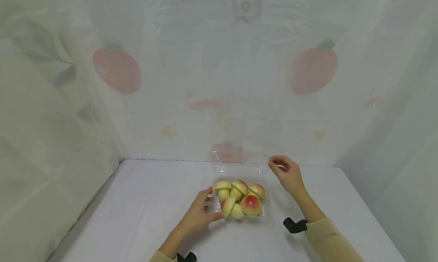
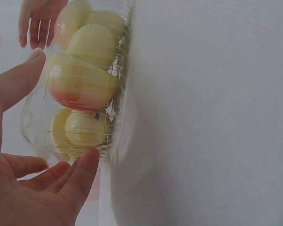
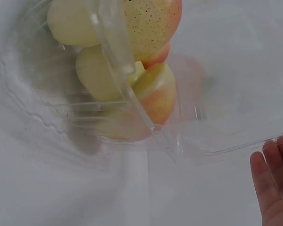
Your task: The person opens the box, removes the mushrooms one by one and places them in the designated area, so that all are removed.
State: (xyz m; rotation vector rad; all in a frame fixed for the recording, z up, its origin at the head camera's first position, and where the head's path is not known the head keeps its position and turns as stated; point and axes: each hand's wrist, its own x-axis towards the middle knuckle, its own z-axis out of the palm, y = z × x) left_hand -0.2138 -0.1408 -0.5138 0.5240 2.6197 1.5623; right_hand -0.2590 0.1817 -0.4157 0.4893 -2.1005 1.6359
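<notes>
A clear plastic clamshell box (image 1: 219, 207) sits on the table with its lid (image 1: 254, 155) raised at the back. Inside lie several mushroom-shaped pieces (image 1: 251, 205), pale yellow with reddish caps. My left hand (image 1: 198, 211) holds the box's left end, thumb at the front corner and fingers along the side; the left wrist view shows fingertips (image 2: 89, 157) against the ribbed wall. At the lid's right edge, my right hand (image 1: 289, 175) pinches between thumb and forefinger. In the right wrist view its fingertips (image 3: 257, 162) meet the lid's rim.
The box stands on a white-covered table (image 1: 154, 208), near its far edge. Behind it hangs a pale curtain (image 1: 205, 72) printed with red fruit, and similar sheets close off both sides. Black straps (image 1: 295, 225) circle the wrists below beige sleeves (image 1: 330, 237).
</notes>
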